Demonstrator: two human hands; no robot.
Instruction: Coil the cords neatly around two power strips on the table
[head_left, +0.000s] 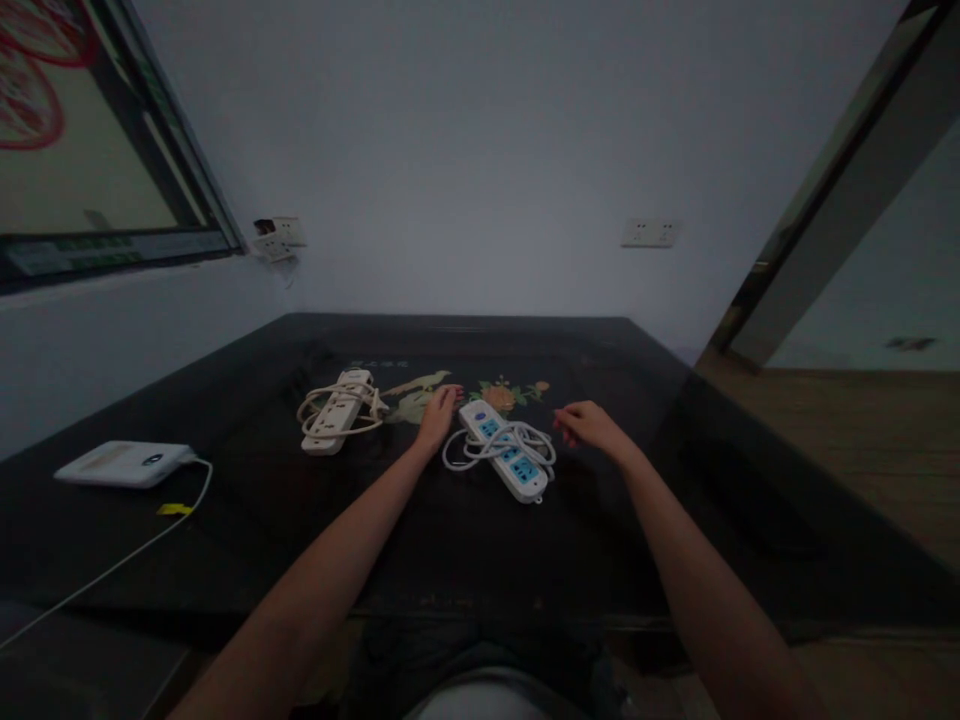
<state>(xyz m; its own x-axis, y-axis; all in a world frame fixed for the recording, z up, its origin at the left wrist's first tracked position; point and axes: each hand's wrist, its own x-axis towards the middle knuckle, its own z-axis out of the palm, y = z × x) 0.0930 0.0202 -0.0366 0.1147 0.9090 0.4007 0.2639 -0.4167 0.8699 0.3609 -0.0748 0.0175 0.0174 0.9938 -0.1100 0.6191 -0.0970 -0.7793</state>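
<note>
A white power strip [491, 428] with blue sockets lies at a slant on the dark table, its grey-white cord [459, 462] bundled across it. Just left of its upper end is my left hand [441, 408], open, fingers extended and nothing visible in them. On the other side, apart from the strip and cord, my right hand [592, 424] hovers or rests by the table; its fingers are loosely bent and somewhat apart, with no object seen in them. Farther left lies a second white power strip [335, 418], wrapped in its own cream cord [309, 400].
The black table [465, 570] bears a painted bird and flowers. At its left lie a white box-shaped device [124, 465] with a cable [142, 545] and a yellow tag [175, 509]. Wall sockets [649, 233] are behind; a window [97, 150] is at left.
</note>
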